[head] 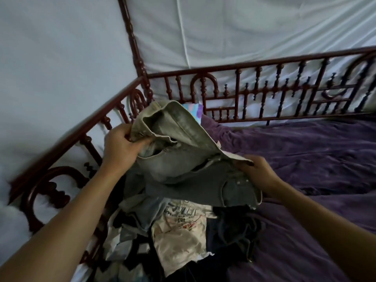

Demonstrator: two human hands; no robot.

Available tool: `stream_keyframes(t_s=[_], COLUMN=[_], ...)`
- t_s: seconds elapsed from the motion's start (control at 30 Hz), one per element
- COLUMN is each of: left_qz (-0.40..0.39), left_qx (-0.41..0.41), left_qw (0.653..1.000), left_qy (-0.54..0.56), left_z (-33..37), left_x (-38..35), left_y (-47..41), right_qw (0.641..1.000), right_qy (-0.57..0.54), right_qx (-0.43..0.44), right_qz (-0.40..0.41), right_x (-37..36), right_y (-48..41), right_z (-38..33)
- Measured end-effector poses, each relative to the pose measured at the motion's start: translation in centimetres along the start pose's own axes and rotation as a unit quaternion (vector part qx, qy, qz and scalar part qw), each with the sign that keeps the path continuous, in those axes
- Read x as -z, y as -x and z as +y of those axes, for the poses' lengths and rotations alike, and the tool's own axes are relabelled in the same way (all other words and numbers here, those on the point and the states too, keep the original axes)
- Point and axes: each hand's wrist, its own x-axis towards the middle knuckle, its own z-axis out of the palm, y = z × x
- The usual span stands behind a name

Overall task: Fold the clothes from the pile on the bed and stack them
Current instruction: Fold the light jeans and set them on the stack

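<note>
A faded denim garment [179, 159] is held up in the middle of the view, just above the clothes pile [142, 237]. Whether it is a pair of shorts or a skirt cannot be told. A frayed hem is seen at its five o'clock edge.

The waistband end, at ten o'clock of the garment, is gripped by the left hand [120, 147]. Its fingers are curled and pressed together round the doubled fabric, with the thumb closed against them. The opposite end, at four o'clock, is pinched by the right hand [259, 174]. The thumb, with a dark nail, is laid on top of the cloth. The other fingers are tucked beneath it, so their spread cannot be told.

The pile is heaped at six o'clock of the frame, against the left side rail. A cream printed T-shirt [179, 231] lies on top of it, and a dark garment [234, 226] is bunched just beside that at three o'clock. Pale blue and black pieces are tangled at the pile's seven o'clock side.

The mattress is covered by a rumpled purple bedspread [305, 155], which fills the frame from three to five o'clock. A dark red turned-wood bed rail [254, 66] runs across at one o'clock and meets a corner post [134, 43] at eleven o'clock. White netting [244, 27] is stretched behind the rail. A bright multicoloured item [194, 110] shows behind the garment's twelve o'clock edge; what it is cannot be told.
</note>
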Motion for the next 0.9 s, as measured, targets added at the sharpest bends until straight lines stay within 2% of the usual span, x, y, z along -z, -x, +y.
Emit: stream_keyframes(t_s=[0.03,0.1,0.2,0.27,0.3,0.4,0.57,0.67,0.8,0.9], left_qz=[0.008,0.011,-0.011,-0.047,-0.065,-0.072,-0.082,-0.043,0.028,0.005], left_qx=[0.021,0.066,0.084,0.08,0.069,0.025,-0.028,-0.112,-0.216,-0.247], left_qw=[0.999,0.985,0.936,0.916,0.916,0.955,0.99,0.992,0.976,0.967], left_qy=[0.031,0.161,0.342,0.39,0.39,0.288,0.112,0.05,0.034,0.056], left_z=[0.6,2.1,4.2,5.4,5.8,6.0,4.0,5.1,9.4,13.8], left_x=[0.5,1.7,4.4,6.1,6.6,5.9,1.3,-1.1,-4.3,-8.5], left_y=[-0.7,-2.6,-6.9,-9.6,-10.5,-12.1,-13.6,-14.5,-16.8,-17.0], right_qw=[0.999,0.991,0.969,0.947,0.935,0.921,0.957,0.969,0.974,0.967], right_qy=[0.038,0.108,0.233,0.307,0.344,0.382,0.256,0.187,0.121,0.118], right_qx=[0.035,0.074,0.085,0.091,0.089,0.071,0.046,0.022,0.01,0.003], right_qz=[0.011,0.024,0.01,0.004,0.001,0.011,0.13,0.162,0.191,0.228], right_x=[1.9,5.2,9.1,10.4,10.7,10.5,11.2,12.9,17.3,21.1], right_y=[-0.3,-0.8,-1.1,-0.8,-0.6,0.5,4.0,7.3,13.2,16.9], right_z=[-2.0,-5.8,-10.1,-11.6,-11.8,-10.8,-9.1,-11.2,-16.3,-17.3])
